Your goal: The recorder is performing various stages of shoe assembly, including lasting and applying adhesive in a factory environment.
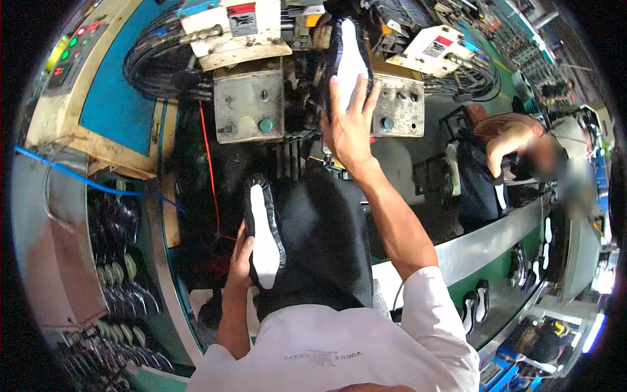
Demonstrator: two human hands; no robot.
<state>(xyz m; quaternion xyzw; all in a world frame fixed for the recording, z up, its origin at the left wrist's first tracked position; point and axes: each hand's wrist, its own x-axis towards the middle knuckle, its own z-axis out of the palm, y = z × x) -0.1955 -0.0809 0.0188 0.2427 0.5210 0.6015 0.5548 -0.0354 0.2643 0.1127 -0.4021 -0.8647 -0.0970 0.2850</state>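
Note:
My left hand (241, 258) is closed round the side of a black shoe upper (264, 235), its white insole facing up, beside my left thigh. Farther ahead, a second black shoe upper with a white insole (350, 55) sits toe-first in the middle of a machine (307, 32). Over its heel end lies my right hand (351, 134), fingers spread and stretched forward onto the white insole. The underside of each shoe is hidden.
Two worn metal control boxes (249, 104) (398, 108) with green buttons flank the machine's middle. At left are a button panel (72, 52) and shelves of dark parts (124, 281). A conveyor (496, 235) carrying shoes runs along my right; a co-worker (516, 140) bends beyond it.

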